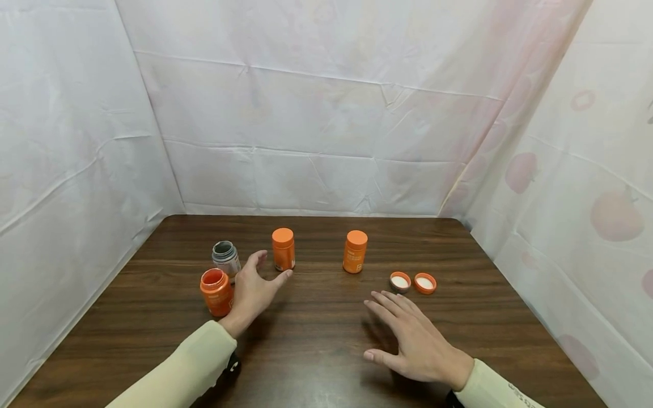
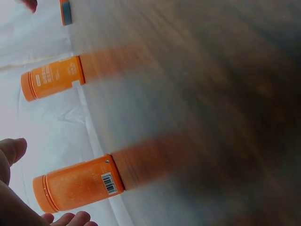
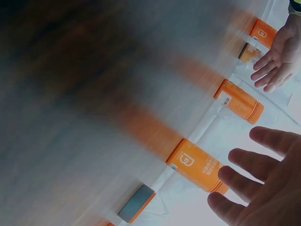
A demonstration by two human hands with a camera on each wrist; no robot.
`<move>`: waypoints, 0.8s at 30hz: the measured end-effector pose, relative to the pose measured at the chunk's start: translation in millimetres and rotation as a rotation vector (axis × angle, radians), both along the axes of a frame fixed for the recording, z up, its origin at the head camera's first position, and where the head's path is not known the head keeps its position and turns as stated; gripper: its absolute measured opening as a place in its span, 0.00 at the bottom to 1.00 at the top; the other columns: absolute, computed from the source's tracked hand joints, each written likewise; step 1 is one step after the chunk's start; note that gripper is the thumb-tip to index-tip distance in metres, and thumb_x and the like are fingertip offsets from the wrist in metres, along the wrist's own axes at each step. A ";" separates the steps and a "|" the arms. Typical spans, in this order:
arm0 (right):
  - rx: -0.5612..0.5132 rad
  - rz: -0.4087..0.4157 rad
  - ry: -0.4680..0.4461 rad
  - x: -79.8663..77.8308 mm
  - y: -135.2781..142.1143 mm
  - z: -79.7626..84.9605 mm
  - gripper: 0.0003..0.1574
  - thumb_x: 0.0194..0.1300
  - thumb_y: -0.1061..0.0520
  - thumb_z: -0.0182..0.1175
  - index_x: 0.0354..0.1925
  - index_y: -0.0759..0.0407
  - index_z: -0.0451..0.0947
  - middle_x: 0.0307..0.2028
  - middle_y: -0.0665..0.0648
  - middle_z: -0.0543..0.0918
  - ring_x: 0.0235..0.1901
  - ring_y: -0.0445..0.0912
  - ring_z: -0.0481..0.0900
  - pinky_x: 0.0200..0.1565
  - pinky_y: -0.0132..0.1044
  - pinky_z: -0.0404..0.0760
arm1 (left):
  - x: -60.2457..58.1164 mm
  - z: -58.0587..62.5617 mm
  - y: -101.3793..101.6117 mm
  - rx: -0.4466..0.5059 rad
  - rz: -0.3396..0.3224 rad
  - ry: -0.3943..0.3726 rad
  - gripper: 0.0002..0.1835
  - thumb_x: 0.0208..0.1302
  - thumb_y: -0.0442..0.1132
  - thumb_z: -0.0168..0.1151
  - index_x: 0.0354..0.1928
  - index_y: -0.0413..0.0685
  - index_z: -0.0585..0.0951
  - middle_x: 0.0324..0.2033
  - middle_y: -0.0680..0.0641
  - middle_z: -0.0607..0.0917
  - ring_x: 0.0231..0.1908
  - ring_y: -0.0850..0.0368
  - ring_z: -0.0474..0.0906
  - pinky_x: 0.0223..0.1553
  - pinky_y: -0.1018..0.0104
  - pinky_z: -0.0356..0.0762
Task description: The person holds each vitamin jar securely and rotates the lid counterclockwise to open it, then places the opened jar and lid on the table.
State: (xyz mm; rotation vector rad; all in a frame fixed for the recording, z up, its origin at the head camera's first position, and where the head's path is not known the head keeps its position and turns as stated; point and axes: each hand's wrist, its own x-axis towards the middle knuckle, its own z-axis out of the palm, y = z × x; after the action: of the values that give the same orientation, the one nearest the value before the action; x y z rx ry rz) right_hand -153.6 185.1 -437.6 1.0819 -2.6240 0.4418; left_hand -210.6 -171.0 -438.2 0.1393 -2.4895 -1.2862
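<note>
Pale sleeve [image 1: 178,365] leads to left grip [image 1: 253,289], open jars [image 1: 216,296] beside, capped jar [image 1: 283,252] ahead.

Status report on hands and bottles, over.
Left hand empty, near left capped bottle. Right hand empty, near upturned grey-sided lid. That bottle upright; approach looks unobstructed.

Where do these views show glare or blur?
Head: fairly crisp, with pale glare on the near tabletop. Left wrist: tabletop smeared, the nearer orange bottle fairly clear. Right wrist: tabletop hazy, dark at upper left, with soft orange reflections.
</note>
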 end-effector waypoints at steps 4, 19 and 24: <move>0.010 0.008 -0.008 0.4 0.2 0.3 0.52 0.61 0.29 0.68 0.74 0.50 0.68 0.75 0.50 0.64 0.75 0.51 0.60 0.71 0.57 0.60 | -5.6 -0.1 1.7 0.008 0.007 -0.022 0.44 0.59 0.53 0.77 0.70 0.40 0.69 0.67 0.37 0.75 0.67 0.39 0.71 0.66 0.42 0.69; 0.007 0.028 0.019 0.5 -2.0 0.1 0.51 0.60 0.30 0.69 0.73 0.49 0.69 0.75 0.50 0.65 0.74 0.52 0.61 0.71 0.57 0.60 | -24.5 -2.3 2.7 0.045 0.050 -0.060 0.46 0.59 0.53 0.77 0.72 0.39 0.67 0.67 0.34 0.74 0.68 0.38 0.70 0.67 0.42 0.67; 0.009 0.029 0.017 1.0 -3.0 0.8 0.51 0.60 0.30 0.69 0.73 0.49 0.69 0.75 0.50 0.65 0.74 0.52 0.61 0.71 0.57 0.60 | -30.9 -3.5 3.4 0.058 0.068 -0.075 0.46 0.59 0.53 0.77 0.72 0.40 0.67 0.67 0.34 0.74 0.68 0.39 0.69 0.67 0.42 0.67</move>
State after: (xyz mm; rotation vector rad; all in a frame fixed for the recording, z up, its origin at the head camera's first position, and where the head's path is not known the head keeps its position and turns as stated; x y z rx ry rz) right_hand -152.7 182.1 -436.7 1.1224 -2.6007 0.4253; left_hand -241.5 -167.6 -441.7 0.2889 -2.4872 -1.3483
